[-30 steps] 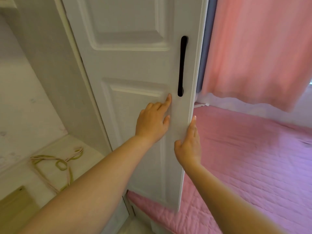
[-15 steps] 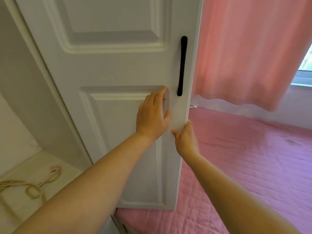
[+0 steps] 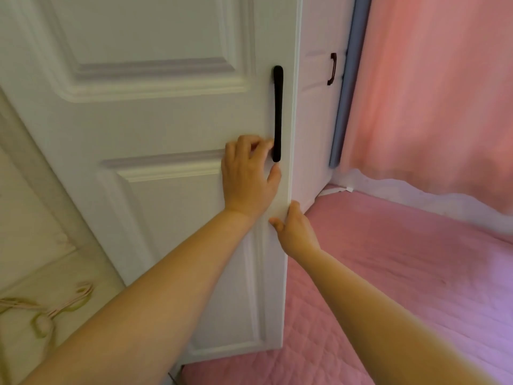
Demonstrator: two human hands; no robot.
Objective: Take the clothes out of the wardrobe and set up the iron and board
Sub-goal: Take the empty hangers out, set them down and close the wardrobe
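The white panelled wardrobe door (image 3: 166,120) fills the left and middle of the view and stands partly open. Its long black handle (image 3: 278,112) runs vertically near the free edge. My left hand (image 3: 248,179) lies palm-down against the door; its bent fingertips touch the lower end of the handle without wrapping it. Just below, my right hand (image 3: 294,232) pinches the door's free edge, thumb on the front face. No clothes, iron or board are in sight.
Empty pale hangers (image 3: 47,309) lie on the wardrobe's floor at lower left. A pink quilted bed (image 3: 402,287) spreads to the right, under a pink curtain (image 3: 430,93). Behind the door's edge shows another white cabinet door with a brown handle (image 3: 331,69).
The door has swung and faces me more squarely, hiding more of the wardrobe's inside. My left hand slid up to the handle's lower end. My right hand closed on the door's edge.
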